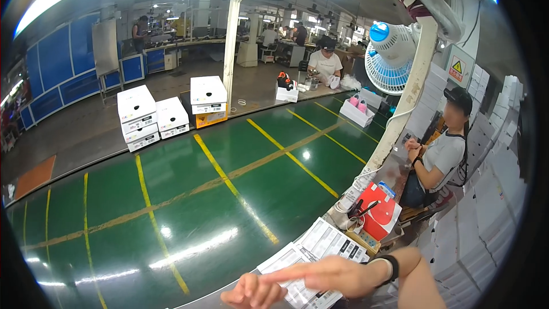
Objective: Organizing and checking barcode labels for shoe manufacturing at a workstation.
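Note:
My right hand (343, 274), with a dark band on its wrist, reaches in from the lower right. Its fingers stretch out flat toward the left and meet my left hand (254, 293). The left hand's fingers are curled in, and no object shows in them; its forearm is out of view. Just behind and beneath the right hand lie white printed labels or label-covered boxes (331, 241), set in rows at the belt's near edge; I cannot tell which. Beyond both hands runs a green conveyor belt (189, 217) marked with yellow lines.
White shoe boxes (137, 106) stand along the belt's far side. An open box with pink shoes (357, 109) rests on the belt. A red box (377, 212), a post (389, 137) and a fan (392, 57) are at right. Co-workers (440, 154) sit nearby.

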Action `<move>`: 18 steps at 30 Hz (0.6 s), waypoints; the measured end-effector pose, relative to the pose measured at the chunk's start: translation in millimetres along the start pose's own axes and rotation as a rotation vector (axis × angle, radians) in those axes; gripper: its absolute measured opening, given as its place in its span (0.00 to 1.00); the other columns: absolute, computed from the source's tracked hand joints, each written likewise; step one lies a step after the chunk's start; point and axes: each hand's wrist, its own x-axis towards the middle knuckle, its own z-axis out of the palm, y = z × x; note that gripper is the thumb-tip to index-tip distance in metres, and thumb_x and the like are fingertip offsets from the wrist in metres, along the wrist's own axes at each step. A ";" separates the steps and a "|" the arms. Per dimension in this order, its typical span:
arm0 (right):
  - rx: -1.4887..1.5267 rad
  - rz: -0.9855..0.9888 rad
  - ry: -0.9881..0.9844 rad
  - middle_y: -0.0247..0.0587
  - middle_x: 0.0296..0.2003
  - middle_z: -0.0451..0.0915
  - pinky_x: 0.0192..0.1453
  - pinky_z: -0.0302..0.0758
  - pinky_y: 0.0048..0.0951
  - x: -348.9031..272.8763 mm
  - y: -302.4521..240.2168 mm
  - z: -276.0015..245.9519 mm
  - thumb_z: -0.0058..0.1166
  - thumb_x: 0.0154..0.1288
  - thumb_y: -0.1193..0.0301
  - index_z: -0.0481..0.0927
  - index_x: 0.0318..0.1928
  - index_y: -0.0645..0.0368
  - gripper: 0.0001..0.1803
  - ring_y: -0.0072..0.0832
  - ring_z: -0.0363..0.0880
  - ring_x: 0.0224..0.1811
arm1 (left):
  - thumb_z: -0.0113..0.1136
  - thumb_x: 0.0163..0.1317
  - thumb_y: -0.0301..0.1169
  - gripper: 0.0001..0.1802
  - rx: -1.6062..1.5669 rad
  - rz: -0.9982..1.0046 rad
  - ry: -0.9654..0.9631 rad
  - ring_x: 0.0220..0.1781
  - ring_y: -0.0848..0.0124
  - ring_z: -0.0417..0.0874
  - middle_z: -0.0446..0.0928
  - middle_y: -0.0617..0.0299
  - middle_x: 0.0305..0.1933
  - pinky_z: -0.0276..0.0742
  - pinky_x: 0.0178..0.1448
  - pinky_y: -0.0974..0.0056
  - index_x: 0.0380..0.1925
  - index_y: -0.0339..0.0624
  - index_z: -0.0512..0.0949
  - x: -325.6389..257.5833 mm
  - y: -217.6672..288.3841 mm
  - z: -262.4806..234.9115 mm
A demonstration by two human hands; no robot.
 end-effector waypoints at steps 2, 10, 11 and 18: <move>-0.229 0.144 0.418 0.47 0.57 0.73 0.66 0.63 0.31 -22.0 31.3 -8.4 0.39 0.73 0.65 0.68 0.60 0.69 0.23 0.32 0.69 0.61 | 0.53 0.50 0.32 0.11 -0.068 0.154 0.031 0.35 0.69 0.76 0.77 0.63 0.32 0.66 0.47 0.61 0.35 0.45 0.75 0.3 2.2 -23.7; -1.046 0.424 0.831 0.51 0.44 0.80 0.49 0.76 0.37 -125.1 175.7 -11.7 0.52 0.63 0.61 0.79 0.46 0.65 0.19 0.44 0.79 0.45 | 0.48 0.51 0.28 0.04 -0.104 0.042 0.993 0.24 0.76 0.69 0.70 0.72 0.21 0.62 0.36 0.67 0.24 0.50 0.73 6.6 -4.9 -91.1; -1.158 0.374 0.836 0.50 0.43 0.80 0.48 0.76 0.38 -135.4 182.8 -11.8 0.52 0.62 0.61 0.79 0.45 0.65 0.19 0.43 0.78 0.45 | 0.49 0.52 0.27 0.04 -0.098 -0.004 1.022 0.26 0.74 0.69 0.71 0.72 0.23 0.62 0.36 0.66 0.25 0.49 0.73 4.7 -10.3 -104.8; -1.262 0.638 0.567 0.48 0.40 0.78 0.46 0.74 0.40 -155.9 217.3 -8.0 0.53 0.61 0.60 0.77 0.44 0.63 0.19 0.41 0.77 0.43 | 0.50 0.50 0.30 0.07 -0.010 -0.172 1.287 0.41 0.64 0.75 0.75 0.47 0.53 0.65 0.41 0.61 0.29 0.42 0.73 -15.3 -20.2 -183.1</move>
